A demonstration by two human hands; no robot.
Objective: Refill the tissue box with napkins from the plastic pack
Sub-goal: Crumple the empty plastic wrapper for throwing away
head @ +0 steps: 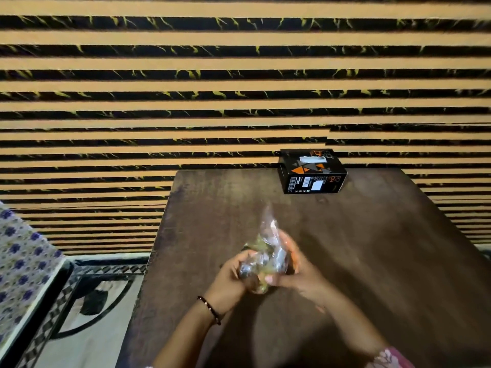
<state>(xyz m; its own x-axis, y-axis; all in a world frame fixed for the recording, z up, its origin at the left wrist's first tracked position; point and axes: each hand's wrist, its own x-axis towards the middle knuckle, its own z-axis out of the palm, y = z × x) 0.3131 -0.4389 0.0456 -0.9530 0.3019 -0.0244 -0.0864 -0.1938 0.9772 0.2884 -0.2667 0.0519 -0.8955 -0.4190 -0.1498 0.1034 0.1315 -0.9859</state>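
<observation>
A clear, crinkled plastic pack [267,251] is held over the middle of the brown table [372,248], its twisted top pointing up and away from me. My left hand [236,274] grips its lower left side and my right hand [297,272] closes on its right side. What the pack holds is blurred. The tissue box [312,171], black with orange triangles and a white slot on top, stands at the table's far edge near the wall, well apart from both hands.
A wall [186,102] with orange and black horizontal stripes rises right behind the table. To the left lie a patterned floor [87,301] and a cloth with blue flowers [18,251].
</observation>
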